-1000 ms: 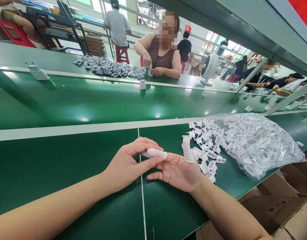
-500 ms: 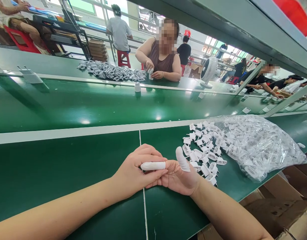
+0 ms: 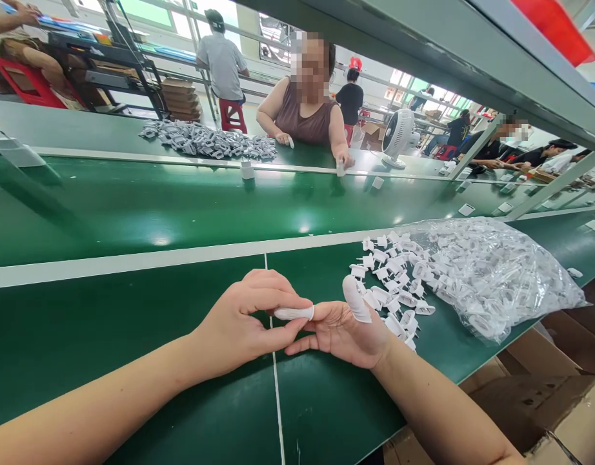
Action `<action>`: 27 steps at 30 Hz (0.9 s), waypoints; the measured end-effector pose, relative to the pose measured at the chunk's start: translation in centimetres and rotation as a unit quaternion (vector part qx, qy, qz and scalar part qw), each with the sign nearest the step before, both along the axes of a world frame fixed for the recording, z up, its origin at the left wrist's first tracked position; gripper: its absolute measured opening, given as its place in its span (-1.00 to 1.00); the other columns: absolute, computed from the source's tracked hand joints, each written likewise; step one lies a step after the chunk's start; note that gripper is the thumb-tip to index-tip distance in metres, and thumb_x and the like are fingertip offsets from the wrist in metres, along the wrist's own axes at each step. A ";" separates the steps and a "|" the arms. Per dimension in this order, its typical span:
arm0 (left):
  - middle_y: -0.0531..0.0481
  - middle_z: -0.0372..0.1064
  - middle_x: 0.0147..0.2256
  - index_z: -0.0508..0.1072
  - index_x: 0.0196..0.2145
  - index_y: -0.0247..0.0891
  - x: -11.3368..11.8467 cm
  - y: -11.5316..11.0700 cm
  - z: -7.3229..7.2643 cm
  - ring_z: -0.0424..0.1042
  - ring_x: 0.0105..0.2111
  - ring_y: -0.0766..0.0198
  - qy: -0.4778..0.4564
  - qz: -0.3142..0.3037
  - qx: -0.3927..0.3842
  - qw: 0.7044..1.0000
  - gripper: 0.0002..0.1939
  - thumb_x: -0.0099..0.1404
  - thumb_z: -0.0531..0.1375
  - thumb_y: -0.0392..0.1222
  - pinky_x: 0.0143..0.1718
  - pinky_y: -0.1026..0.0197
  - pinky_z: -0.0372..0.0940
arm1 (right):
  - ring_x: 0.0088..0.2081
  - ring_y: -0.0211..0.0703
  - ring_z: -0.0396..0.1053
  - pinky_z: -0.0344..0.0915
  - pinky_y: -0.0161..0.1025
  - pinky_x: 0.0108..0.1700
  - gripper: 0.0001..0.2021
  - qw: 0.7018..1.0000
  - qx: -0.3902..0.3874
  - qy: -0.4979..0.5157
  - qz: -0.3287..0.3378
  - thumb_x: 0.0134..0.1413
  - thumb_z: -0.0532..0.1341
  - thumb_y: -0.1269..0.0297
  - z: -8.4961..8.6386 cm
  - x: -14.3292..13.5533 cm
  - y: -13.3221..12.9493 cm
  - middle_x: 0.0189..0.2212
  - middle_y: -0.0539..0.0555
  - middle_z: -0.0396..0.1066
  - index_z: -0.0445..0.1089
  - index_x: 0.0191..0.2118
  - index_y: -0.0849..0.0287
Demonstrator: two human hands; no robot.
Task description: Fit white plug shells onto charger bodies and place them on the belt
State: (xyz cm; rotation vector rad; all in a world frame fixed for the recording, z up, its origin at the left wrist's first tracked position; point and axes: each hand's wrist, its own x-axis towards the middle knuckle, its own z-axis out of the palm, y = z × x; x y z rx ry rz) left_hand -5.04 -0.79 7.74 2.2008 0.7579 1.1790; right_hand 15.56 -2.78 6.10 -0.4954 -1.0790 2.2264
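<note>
- Fingertips of the left hand [image 3: 249, 316] pinch a white finger cover [image 3: 295, 313] worn on the right forefinger, between the two hands above the green tabletop [image 3: 205, 413]; gripping both sides appears to keep the soft sleeve steady.
- The right hand [image 3: 360, 332] lies open and empty, palm up, its forefinger stretched toward the pinch – a pose that seems to give the other fingers easy reach.
- A second white cover [image 3: 355, 299] sheathes the right thumb, raised clear of the grip.
- Loose white plug parts [image 3: 394, 278] lie beyond the right wrist beside a clear plastic bag [image 3: 501, 278] of similar pieces, probably placed there for close reach.
</note>
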 end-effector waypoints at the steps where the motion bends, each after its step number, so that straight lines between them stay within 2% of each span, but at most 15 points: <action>1: 0.05 0.59 -0.38 0.66 -0.26 -0.10 -0.1 0.1 0.0 0.51 -0.33 0.22 0.002 0.005 0.008 1.000 -0.85 0.22 0.33 -0.28 -0.16 0.14 0.37 | 0.08 0.08 0.40 0.31 0.05 0.17 -0.02 1.000 0.005 -0.007 0.001 0.09 -0.20 -0.58 0.1 0.0 0.0 0.08 0.26 0.50 0.61 -0.05 0.17; 3: 0.03 0.61 -0.28 0.64 -0.19 -0.10 -0.2 0.2 -0.3 0.53 -0.25 0.18 0.006 0.009 0.020 1.000 -0.82 0.21 0.35 -0.23 -0.09 0.11 0.36 | 0.05 0.06 0.41 0.29 0.02 0.17 -0.03 1.000 0.010 -0.019 0.006 0.10 -0.19 -0.57 0.1 -0.1 0.0 0.02 0.26 0.53 0.60 -0.02 0.18; 5: 0.02 0.61 -0.23 0.62 -0.11 -0.08 -0.1 0.3 -0.6 0.54 -0.22 0.18 0.027 -0.013 0.031 0.999 -0.76 0.24 0.37 -0.18 -0.05 0.10 0.34 | -0.02 0.02 0.45 0.29 0.01 0.17 -0.04 1.000 -0.001 -0.029 0.010 0.09 -0.14 -0.57 -0.1 -0.3 -0.1 -0.07 0.25 0.55 0.60 -0.04 0.21; 9: 0.07 0.60 -0.37 0.62 -0.07 -0.04 -0.1 0.5 -0.9 0.53 -0.36 0.26 0.113 -0.059 0.092 0.988 -0.80 0.39 0.25 -0.19 -0.12 0.10 0.27 | -0.09 -0.03 0.46 0.35 0.00 0.12 -0.11 0.998 -0.058 -0.027 0.002 0.08 -0.07 -0.55 -0.7 -0.6 -0.4 -0.19 0.19 0.56 0.63 -0.19 0.21; 14: 0.10 0.63 -0.35 0.57 -0.05 -0.07 -0.5 0.9 -0.8 0.56 -0.34 0.26 0.130 -0.045 0.162 0.977 -0.80 0.40 0.23 -0.22 -0.11 0.09 0.22 | -0.10 -0.04 0.47 0.38 -0.01 0.08 -0.19 0.997 -0.062 -0.015 -0.031 0.10 0.03 -0.50 -0.7 -0.3 -0.3 -0.20 0.18 0.55 0.64 -0.24 0.21; 18: 0.10 0.65 -0.30 0.53 -0.01 -0.08 -0.7 1.1 -1.3 0.57 -0.34 0.26 0.116 -0.038 0.207 0.971 -0.76 0.39 0.24 -0.26 -0.10 0.08 0.23 | -0.08 -0.03 0.45 0.34 0.04 0.12 -0.26 0.996 -0.057 -0.050 -0.048 0.15 0.07 -0.44 -0.5 -0.2 -0.1 -0.21 0.18 0.55 0.64 -0.27 0.21; 22: 0.08 0.65 -0.30 0.55 -0.09 -0.10 -0.4 1.2 -1.6 0.56 -0.36 0.25 0.120 -0.016 0.209 0.970 -0.82 0.38 0.22 -0.26 -0.14 0.08 0.25 | -0.05 0.01 0.46 0.29 0.07 0.18 -0.25 0.994 -0.038 -0.091 -0.054 0.17 0.06 -0.42 -0.2 -0.5 0.0 -0.20 0.22 0.56 0.63 -0.28 0.24; 24: 0.04 0.65 -0.24 0.55 -0.09 -0.10 -0.3 1.1 -1.9 0.57 -0.30 0.23 0.121 -0.011 0.183 0.975 -0.81 0.36 0.22 -0.24 -0.12 0.08 0.27 | -0.10 0.02 0.48 0.32 0.08 0.14 -0.36 0.988 -0.023 -0.121 -0.093 0.11 0.21 -0.35 0.1 -0.6 0.1 -0.23 0.22 0.58 0.63 -0.28 0.24; 27: -0.10 0.56 0.01 0.42 0.14 -0.12 -0.1 1.0 -2.6 0.54 -0.04 0.09 0.108 0.016 0.125 0.986 -0.56 0.31 0.27 -0.15 0.04 0.02 0.27 | -0.12 0.03 0.48 0.33 0.05 0.11 -0.58 0.956 0.027 -0.199 -0.212 -0.01 0.39 -0.09 0.4 -0.2 0.4 -0.21 0.18 0.60 0.65 -0.20 0.18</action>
